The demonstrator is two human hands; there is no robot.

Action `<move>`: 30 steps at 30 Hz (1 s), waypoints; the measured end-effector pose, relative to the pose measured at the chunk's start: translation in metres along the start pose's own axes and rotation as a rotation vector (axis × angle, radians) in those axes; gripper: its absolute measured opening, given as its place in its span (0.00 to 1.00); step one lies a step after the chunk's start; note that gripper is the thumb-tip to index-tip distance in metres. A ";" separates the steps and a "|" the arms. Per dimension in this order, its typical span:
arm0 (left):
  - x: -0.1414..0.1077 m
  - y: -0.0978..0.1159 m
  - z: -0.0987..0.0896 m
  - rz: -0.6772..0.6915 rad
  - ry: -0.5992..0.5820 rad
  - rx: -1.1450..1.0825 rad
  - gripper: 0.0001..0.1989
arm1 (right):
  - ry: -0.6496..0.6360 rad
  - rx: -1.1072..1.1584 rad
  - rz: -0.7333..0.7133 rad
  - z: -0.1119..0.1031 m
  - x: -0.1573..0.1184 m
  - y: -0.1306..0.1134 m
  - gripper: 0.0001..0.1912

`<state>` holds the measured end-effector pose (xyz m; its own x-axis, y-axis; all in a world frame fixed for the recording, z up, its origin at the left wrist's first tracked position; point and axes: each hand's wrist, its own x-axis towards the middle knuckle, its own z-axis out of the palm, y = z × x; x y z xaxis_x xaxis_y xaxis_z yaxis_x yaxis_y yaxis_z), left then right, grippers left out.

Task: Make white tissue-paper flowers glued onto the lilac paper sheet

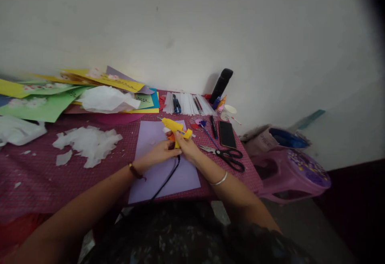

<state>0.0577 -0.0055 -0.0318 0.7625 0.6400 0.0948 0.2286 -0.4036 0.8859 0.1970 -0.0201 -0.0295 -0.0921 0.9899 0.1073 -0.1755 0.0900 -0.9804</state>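
A yellow glue gun [172,125] with an orange trigger is held over a lilac sheet of paper [162,184], its nozzle pointing to the upper left. My right hand [187,147] is wrapped round the gun's rear and handle. My left hand [161,152] is closed at the handle and trigger, its fingertips against the gun. A small white bit shows by its fingers, too unclear to name. From the handle's base a black cord [165,182] runs down across the paper to the table's front edge.
Right of the paper lie black-handled scissors [228,156], a phone [227,134], a marker [213,127] and a blue brush [209,134]. Behind are white glue sticks [188,103]. Torn white tissue [88,144] and decorated coloured cards [60,103] lie left. A pink stool [288,174] stands right.
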 end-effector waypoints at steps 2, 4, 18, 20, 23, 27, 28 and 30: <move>-0.005 -0.001 0.001 -0.074 -0.025 -0.162 0.11 | -0.054 0.021 0.034 0.004 -0.003 0.000 0.33; -0.010 0.002 -0.002 -0.103 -0.037 -0.233 0.12 | -0.122 0.037 0.099 0.006 -0.006 -0.001 0.35; -0.135 0.068 -0.072 -0.315 0.322 0.097 0.15 | -0.328 -0.064 0.113 -0.007 -0.012 -0.003 0.25; -0.170 0.073 -0.087 -0.449 0.467 0.153 0.15 | -0.349 -0.145 0.150 -0.008 -0.011 0.000 0.24; -0.217 0.067 -0.102 -0.533 0.661 0.288 0.16 | -0.379 -0.291 0.151 -0.006 -0.012 0.000 0.21; -0.256 0.040 -0.101 -0.345 0.846 0.348 0.15 | -0.399 -0.369 0.152 -0.001 -0.017 -0.007 0.19; -0.261 0.033 -0.098 -0.319 0.892 0.341 0.15 | -0.399 -0.380 0.152 -0.001 -0.018 -0.008 0.19; -0.267 0.024 -0.093 -0.299 0.960 0.336 0.15 | -0.393 -0.394 0.148 -0.001 -0.017 -0.009 0.19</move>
<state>-0.1969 -0.1255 0.0064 -0.1163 0.9323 0.3426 0.5955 -0.2106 0.7752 0.2016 -0.0380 -0.0232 -0.4584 0.8870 -0.0564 0.2385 0.0617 -0.9692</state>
